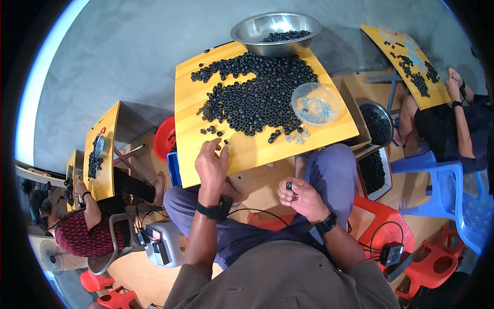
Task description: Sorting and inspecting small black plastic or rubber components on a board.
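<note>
If your right hand point(303, 198), pinching a bead point(289, 186) near your knee point(333, 167), goes slack, it could fall, and your left hand point(211, 162), whose grip I can't tell, could bump the loose bead point(225, 141) on the table point(267, 154).

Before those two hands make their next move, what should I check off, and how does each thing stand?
1. Right hand has a secure hold: ok, a small black piece sits between thumb and fingers.
2. Left hand is free: cannot tell; its fingertips are beside a small black ring, contact unclear.
3. Black pieces in supply: ok, a broad pile covers much of the yellow table.
4. Plastic tub stands upright: ok.
5. Small clear parts all inside it: not ok, some loose ones lie in front.
6. Steel bowl firmly supported at the far edge: cannot tell.
</note>
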`<state>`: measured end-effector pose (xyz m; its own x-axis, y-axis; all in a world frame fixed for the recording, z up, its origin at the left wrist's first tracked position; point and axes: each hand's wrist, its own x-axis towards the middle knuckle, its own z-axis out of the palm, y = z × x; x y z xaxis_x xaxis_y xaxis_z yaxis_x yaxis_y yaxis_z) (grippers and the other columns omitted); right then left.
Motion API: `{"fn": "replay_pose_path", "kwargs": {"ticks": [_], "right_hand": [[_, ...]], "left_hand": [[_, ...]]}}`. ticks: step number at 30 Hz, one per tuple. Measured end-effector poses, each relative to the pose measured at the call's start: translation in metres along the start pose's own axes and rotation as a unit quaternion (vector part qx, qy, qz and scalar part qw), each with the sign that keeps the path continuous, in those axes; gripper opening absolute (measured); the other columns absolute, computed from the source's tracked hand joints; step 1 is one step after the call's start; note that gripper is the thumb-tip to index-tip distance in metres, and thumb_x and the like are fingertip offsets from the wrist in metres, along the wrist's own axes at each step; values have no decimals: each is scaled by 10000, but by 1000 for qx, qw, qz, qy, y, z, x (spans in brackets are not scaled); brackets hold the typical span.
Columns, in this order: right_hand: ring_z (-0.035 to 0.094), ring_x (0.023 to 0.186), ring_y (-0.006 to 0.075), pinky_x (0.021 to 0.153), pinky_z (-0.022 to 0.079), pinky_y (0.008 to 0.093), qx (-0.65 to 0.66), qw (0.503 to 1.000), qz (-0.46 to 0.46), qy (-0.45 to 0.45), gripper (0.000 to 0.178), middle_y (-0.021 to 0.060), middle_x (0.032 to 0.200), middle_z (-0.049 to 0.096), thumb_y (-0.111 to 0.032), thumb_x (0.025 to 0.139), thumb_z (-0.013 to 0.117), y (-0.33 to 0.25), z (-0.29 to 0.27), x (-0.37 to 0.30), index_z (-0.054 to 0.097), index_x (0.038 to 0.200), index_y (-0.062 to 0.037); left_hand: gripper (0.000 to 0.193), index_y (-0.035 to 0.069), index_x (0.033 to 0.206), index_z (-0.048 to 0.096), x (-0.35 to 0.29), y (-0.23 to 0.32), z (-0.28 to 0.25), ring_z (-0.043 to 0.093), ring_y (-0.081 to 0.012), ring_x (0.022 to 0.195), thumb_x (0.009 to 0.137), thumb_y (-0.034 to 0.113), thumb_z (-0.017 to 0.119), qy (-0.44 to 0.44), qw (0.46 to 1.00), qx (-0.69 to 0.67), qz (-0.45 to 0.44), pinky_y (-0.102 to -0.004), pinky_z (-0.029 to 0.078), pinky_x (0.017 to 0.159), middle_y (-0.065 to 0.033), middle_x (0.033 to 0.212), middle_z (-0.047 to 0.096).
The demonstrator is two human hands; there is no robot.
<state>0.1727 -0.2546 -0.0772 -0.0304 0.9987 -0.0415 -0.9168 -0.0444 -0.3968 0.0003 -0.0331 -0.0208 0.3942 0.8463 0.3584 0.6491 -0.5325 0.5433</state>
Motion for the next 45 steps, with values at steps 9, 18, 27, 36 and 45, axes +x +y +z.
{"fn": "replay_pose_path", "kwargs": {"ticks": [9,18,27,36,45], "right_hand": [[445,756,93,680,397,258,6,1000,-1,4,275,-32,805,462,-293,988,648,1,-3,0,607,1020,-23],[471,772,94,701,426,258,-13,1000,13,16,252,-18,862,498,-275,1004,626,3,-3,-1,612,1051,-28],[632,1007,150,783,509,285,-30,999,18,40,286,85,1191,671,-266,1029,592,7,-7,-1,654,1198,-44],[645,1000,169,793,525,316,-18,999,11,29,299,73,1124,692,-284,1028,605,9,-11,-5,669,1198,-46],[653,963,169,804,524,310,13,999,-8,32,276,72,1096,704,-251,1028,603,13,-16,-5,691,1172,-32]], "left_hand": [[163,71,968,741,31,-29,12,686,-347,757,842,62,638,-66,982,107,143,-436,560,683,-128,868,673],[109,50,922,733,22,-30,8,685,-278,741,834,44,669,-121,984,4,129,-385,549,669,-105,908,680],[168,6,991,696,-61,54,-7,633,-194,1079,834,-45,667,-289,882,-371,36,-328,488,953,-119,1212,662],[207,10,1018,720,-76,69,2,671,-248,1081,816,-34,715,-234,912,-315,116,-350,526,922,-152,1193,670],[234,-1,1034,737,-90,78,6,712,-259,953,803,-20,770,-142,945,-256,145,-331,572,812,-146,1071,704]]}}
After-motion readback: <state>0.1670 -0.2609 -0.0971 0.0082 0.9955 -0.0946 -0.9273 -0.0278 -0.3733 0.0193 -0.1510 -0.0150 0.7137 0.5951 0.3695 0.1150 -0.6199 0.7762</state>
